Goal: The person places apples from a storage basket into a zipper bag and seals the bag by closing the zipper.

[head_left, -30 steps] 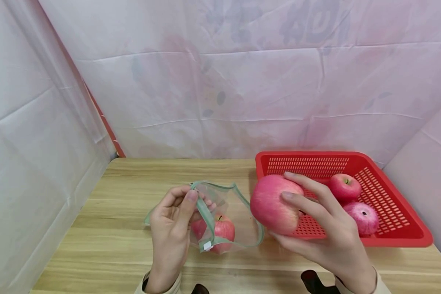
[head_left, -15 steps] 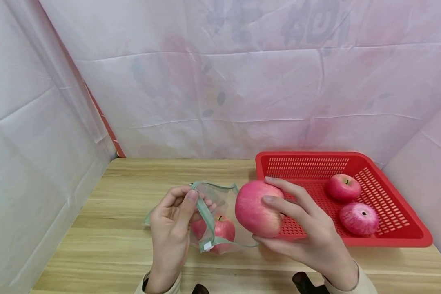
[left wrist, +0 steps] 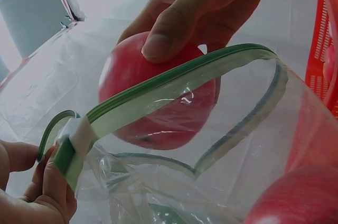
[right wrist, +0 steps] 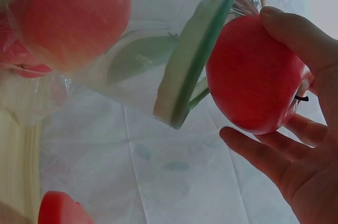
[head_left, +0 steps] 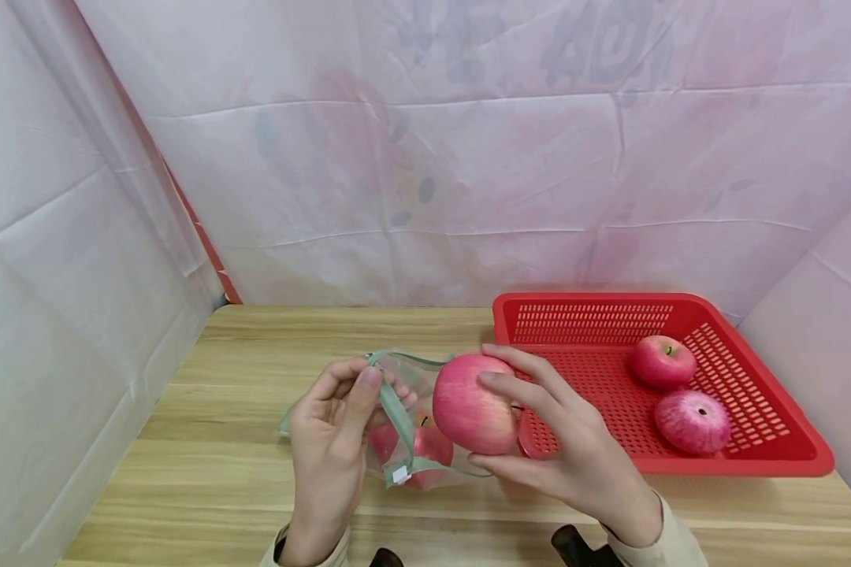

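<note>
Between the thumb and fingers of my left hand [head_left: 336,441] is the edge of a clear zipper bag [right wrist: 142,65] with green trim and a white slider [head_left: 400,474]. The bag's mouth gapes toward the right. Inside lie red apples [right wrist: 79,18], partly covered by the bag's trim in the head view. My right hand [head_left: 567,433] grips another red apple [head_left: 473,403], its stem facing the palm. That apple is right at the bag's mouth, overlapping its far rim in the head view; the left wrist view shows part of it through the clear film.
A red plastic basket [head_left: 759,409] stands at the right of the wooden table [head_left: 206,441]. In it are a red apple [head_left: 663,362] and a streaked pink apple [head_left: 693,421]. White printed cloth [head_left: 468,173] hangs behind and at both sides.
My right hand has carried its apple leftward from over the basket's near left corner to the bag's mouth. The left hand and the bag have stayed in place.
</note>
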Motion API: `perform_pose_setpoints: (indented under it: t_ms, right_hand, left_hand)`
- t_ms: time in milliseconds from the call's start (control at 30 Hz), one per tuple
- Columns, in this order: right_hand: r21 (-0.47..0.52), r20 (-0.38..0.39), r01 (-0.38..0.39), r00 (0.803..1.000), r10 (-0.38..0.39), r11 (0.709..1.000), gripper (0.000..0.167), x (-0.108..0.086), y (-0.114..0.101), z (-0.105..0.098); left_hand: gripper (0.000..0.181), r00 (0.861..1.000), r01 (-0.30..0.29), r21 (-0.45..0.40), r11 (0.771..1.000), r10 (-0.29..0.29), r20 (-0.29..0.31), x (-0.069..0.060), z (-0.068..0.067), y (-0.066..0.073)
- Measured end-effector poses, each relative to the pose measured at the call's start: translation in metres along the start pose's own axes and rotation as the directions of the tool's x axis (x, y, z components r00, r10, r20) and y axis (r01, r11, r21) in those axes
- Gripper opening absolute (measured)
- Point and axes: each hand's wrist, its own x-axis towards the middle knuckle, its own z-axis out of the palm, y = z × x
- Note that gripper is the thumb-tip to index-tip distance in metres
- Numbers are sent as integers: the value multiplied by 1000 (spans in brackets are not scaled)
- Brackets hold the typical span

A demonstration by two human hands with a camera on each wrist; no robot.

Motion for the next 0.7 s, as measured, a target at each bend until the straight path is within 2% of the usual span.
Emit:
perform_pose_setpoints:
  t_ms: [200, 433, 700]
  right_hand:
    - [35, 11, -26, 1000, 26, 999, 63, -2, 0, 4]
    - [11, 9, -42, 999, 42, 999, 64, -3, 3, 11]
    - [62, 71, -98, 993, 93, 993, 67, -8, 6, 18]
  left_hand:
    - [12, 1000, -12, -5, 1000, 12, 11, 0, 0, 0]
    - [12, 1000, -2, 6, 1000, 2, -5, -1, 0, 1]
    - [14, 1000, -12, -29, 1000, 12, 8, -1, 0, 1]
